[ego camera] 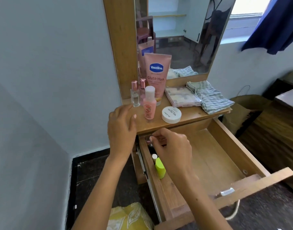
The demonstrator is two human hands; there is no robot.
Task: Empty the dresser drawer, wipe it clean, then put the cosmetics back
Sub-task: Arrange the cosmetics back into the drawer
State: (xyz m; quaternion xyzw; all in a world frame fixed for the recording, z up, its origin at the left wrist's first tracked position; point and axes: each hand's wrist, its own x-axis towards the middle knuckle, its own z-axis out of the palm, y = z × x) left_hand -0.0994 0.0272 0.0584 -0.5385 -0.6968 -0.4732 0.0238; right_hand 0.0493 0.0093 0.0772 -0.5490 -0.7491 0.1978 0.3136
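Right hand reaching into the open drawer for the remaining cosmetics

The right hand (171,151) curls its fingers over small bottles (156,161) lined along the drawer (225,156) left wall, directly beneath it; whether it grips one is hidden. The left hand (121,128) hovers spread, farther off, by the dresser top (189,120).

We cannot tell what the right hand (173,151) holds, if anything: its curled fingers cover the far left corner of the drawer (225,156), and the small dark items there are blurred beyond identification. The lime-green container (160,168) is partly hidden behind the drawer's left wall and the wrist. Fine print on the pink bottle (149,103) is unreadable. The yellow bag (129,218) is cut off by the lower edge. The left hand (121,125) is motion-blurred at its fingertips.
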